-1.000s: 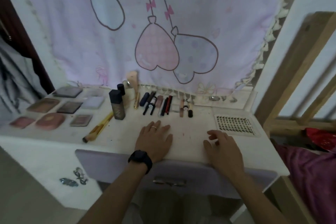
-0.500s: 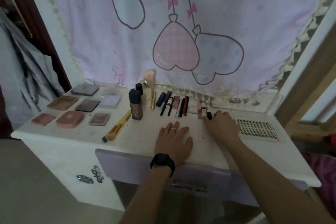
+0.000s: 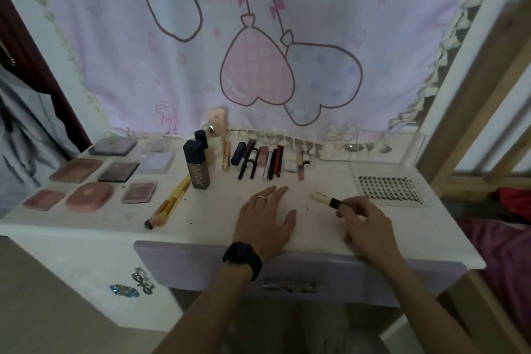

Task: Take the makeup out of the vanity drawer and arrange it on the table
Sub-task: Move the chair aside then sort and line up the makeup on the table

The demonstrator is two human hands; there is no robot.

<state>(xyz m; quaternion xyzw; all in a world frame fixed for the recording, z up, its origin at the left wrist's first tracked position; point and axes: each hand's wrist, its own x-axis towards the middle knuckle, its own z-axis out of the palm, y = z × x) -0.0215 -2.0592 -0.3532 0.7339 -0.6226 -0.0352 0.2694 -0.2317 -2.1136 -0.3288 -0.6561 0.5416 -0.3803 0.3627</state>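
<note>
Head view: the right hand (image 3: 365,224) pinches the black cap of a cream concealer tube (image 3: 320,197), well right of the tall foundation bottle (image 3: 196,165). The left hand (image 3: 265,215) lies flat on the worktop (image 3: 207,210), fingers straight, between bottle and tube. Compacts (image 3: 89,197) sit left of the bottle, pencils (image 3: 273,162) just right.

Bedroom: vanity (image 3: 86,234), cartoon curtain (image 3: 258,37).
</note>
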